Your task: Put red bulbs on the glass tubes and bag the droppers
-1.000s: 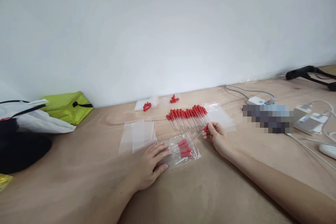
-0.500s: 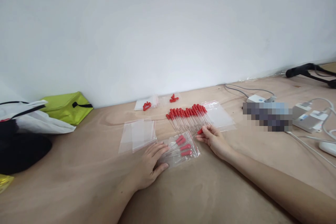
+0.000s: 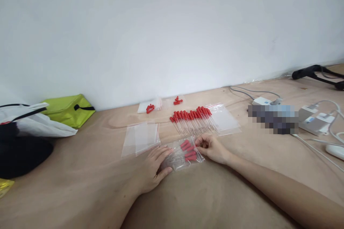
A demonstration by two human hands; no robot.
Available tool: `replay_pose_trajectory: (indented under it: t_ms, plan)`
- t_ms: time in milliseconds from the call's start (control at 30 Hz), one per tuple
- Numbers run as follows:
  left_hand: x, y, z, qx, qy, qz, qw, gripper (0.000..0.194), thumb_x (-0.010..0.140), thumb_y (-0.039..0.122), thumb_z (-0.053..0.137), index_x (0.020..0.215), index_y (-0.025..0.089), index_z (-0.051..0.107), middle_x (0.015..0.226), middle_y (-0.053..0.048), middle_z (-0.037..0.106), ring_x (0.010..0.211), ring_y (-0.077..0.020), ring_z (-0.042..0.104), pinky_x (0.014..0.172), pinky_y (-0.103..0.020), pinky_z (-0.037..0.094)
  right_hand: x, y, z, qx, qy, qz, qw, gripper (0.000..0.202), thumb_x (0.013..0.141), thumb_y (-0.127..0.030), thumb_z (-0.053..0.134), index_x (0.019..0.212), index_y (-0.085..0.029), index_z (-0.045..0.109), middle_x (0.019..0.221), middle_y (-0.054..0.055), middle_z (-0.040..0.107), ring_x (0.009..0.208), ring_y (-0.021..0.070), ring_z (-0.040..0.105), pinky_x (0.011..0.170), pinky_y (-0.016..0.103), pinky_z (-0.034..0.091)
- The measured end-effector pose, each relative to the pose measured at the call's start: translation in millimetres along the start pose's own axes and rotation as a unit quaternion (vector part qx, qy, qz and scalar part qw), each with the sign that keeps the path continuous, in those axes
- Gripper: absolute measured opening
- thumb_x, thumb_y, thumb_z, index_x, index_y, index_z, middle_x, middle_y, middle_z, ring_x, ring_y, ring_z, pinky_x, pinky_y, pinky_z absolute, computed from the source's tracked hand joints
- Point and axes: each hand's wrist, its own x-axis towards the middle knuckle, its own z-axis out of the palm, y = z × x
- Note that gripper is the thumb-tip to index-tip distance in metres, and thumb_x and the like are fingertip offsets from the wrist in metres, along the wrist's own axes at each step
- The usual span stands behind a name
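A clear zip bag (image 3: 180, 162) lies on the wooden table, holding several glass droppers with red rubber bulbs (image 3: 190, 153) toward its right end. My left hand (image 3: 154, 168) rests on the bag's left end, fingers spread and thumb apart. At the bag's right opening, my right hand (image 3: 211, 147) has its fingers pinched on a dropper whose red bulb is partly hidden by the fingertips and the plastic. Just behind the bag, a row of several red-bulbed droppers (image 3: 192, 120) lies side by side, bulbs pointing away from me.
Flat clear bags (image 3: 142, 137) lie at the left, more (image 3: 227, 120) at the right. Small bags with loose red bulbs (image 3: 150, 108) stand near the wall. A green bag (image 3: 70, 109) is far left; power adapters (image 3: 317, 120) and cables are at the right.
My right hand has moved left and toward me, bringing the red-bulbed dropper from beside the bag into its opening. My left hand has stayed on the bag.
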Motion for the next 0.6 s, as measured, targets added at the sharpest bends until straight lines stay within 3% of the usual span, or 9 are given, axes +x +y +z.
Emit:
replay_pose_trajectory:
  t_ms: [167,267,367,500,600]
  plan:
    - [0.5,-0.3,-0.6,-0.001,-0.003,0.003,1.000,0.043,0.084,0.037,0.046,0.124,0.023,0.041,0.125,-0.006,0.049,0.117,-0.0233,0.041,0.101,-0.043,0.031,-1.0,-9.9,-0.9,-0.066,-0.078,-0.072,0.992,0.025,0.077,-0.034,0.051,0.060,-0.018,0.061,0.063,0.000,0.055,0.059,0.0107,0.049,0.054,0.022,0.039]
    - [0.0,-0.5,-1.1,-0.004,-0.003,0.003,1.000,0.044,0.084,0.039,0.046,0.125,0.024,0.040,0.126,-0.006,0.048,0.118,-0.0236,0.040,0.100,-0.043,0.031,2.7,-9.0,-4.6,-0.056,-0.033,-0.052,0.997,0.029,0.079,-0.037,0.047,0.061,-0.017,0.059,0.063,0.000,0.055,0.061,0.0119,0.050,0.055,0.023,0.039]
    - [-0.6,-0.2,-1.9,-0.006,-0.002,0.010,1.000,0.047,0.081,0.043,0.050,0.123,0.024,0.042,0.122,-0.007,0.051,0.114,-0.0245,0.043,0.098,-0.044,0.032,6.0,-3.4,-5.8,-0.029,0.012,0.005,1.000,0.026,0.073,-0.040,0.054,0.064,-0.016,0.055,0.059,-0.002,0.053,0.056,0.0109,0.049,0.052,0.023,0.038]
    - [0.8,1.0,-1.0,-0.027,0.025,0.016,0.999,0.044,0.074,0.047,0.056,0.111,0.023,0.052,0.103,-0.006,0.060,0.098,-0.0240,0.052,0.089,-0.042,0.039,6.2,1.6,0.7,0.059,-0.007,0.044,0.997,0.032,0.058,-0.030,0.069,0.082,-0.018,0.051,0.058,-0.005,0.053,0.051,0.0091,0.048,0.049,0.022,0.038]
    - [4.8,3.2,1.8,-0.069,0.084,-0.011,0.994,0.031,0.079,0.040,0.052,0.103,0.021,0.055,0.096,-0.006,0.061,0.092,-0.0211,0.054,0.084,-0.038,0.042,6.0,-0.7,7.4,0.110,-0.019,0.058,0.992,0.041,0.055,-0.025,0.069,0.089,-0.018,0.048,0.053,-0.008,0.051,0.047,0.0085,0.047,0.047,0.021,0.037]
